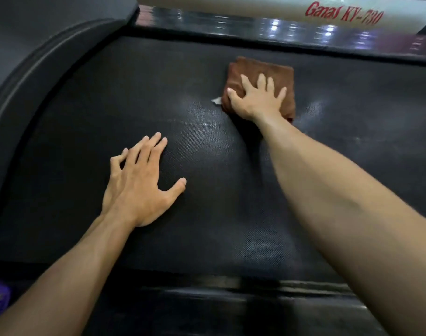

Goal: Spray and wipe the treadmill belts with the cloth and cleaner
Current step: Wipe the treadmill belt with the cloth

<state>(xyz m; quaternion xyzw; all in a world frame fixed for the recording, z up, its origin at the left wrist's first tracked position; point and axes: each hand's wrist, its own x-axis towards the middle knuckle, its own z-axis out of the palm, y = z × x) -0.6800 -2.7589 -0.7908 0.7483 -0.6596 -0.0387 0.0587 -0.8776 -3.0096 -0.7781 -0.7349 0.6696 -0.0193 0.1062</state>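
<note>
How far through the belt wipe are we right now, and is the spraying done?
Done, it seems: spraying, since wet sheen shows on the treadmill belt near the cloth and no cleaner bottle is in view. In hand: the right hand presses the folded brown cloth flat on the belt's far side, while the left hand rests on the belt. Left: the dull near half looks unwiped; other belts cannot be judged.

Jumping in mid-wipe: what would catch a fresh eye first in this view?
The brown cloth stands out against the black treadmill belt, upper middle, with the right hand spread flat on it. Nearer, the left hand rests on the bare belt. Red lettering marks the white frame at top right.
</note>
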